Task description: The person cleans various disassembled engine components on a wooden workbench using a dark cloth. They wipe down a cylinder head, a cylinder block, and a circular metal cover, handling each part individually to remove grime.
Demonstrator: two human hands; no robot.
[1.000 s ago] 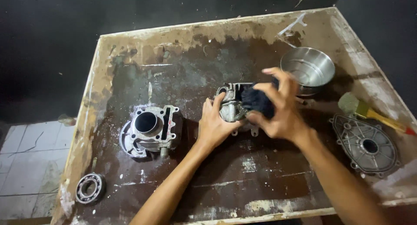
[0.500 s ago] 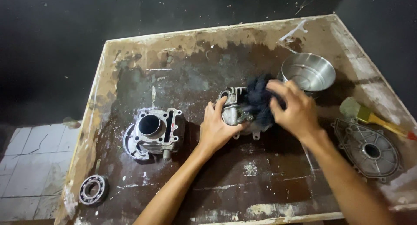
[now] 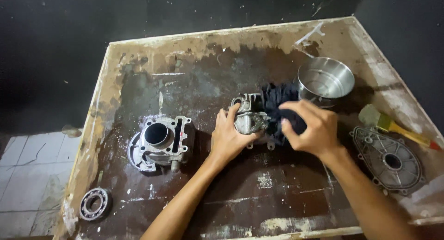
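My left hand [image 3: 230, 137] grips a grey cast metal engine part [image 3: 249, 114] at the middle of a stained wooden table [image 3: 185, 59], holding it from its left side. My right hand [image 3: 312, 129] is closed on a dark blue rag [image 3: 277, 108] and presses it against the right side of that part. The rag drapes over the part's right half and hides it.
An engine cylinder block [image 3: 162, 140] stands to the left. A round ball bearing [image 3: 95, 204] lies at the near left corner. A steel bowl [image 3: 325, 80] sits at the back right. A paintbrush [image 3: 393, 125] and a flat metal cover plate [image 3: 388, 159] lie on the right.
My right hand has slid with the rag from the top of the part down and to the right. My left hand has kept its hold.
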